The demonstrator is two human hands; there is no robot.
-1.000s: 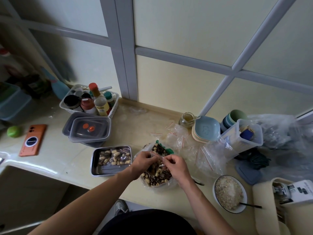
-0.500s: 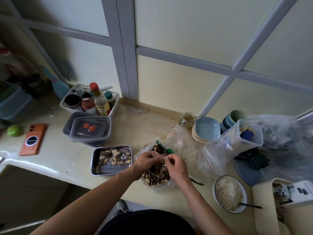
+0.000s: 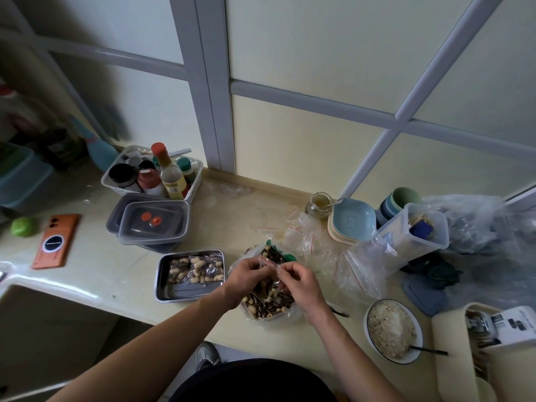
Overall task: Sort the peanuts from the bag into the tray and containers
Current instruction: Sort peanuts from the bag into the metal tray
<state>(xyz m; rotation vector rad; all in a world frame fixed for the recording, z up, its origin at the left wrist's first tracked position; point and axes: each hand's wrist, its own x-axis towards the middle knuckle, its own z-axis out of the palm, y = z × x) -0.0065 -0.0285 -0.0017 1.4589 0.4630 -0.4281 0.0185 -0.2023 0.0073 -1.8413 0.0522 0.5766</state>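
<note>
The surface [image 3: 232,216] carries the open bag [image 3: 269,309] of peanuts at its near edge, directly beneath both hands. The steel tray [image 3: 185,293] sits just left of the bag, long axis left-right, nearer the left hand [image 3: 246,274]. Left hand and right hand [image 3: 301,282] each pinch a small clear pouch [image 3: 268,261] with curled fingers above the bag.

A home kitchen: condiment basket [image 3: 196,181], stacked bowls [image 3: 352,220].
</note>
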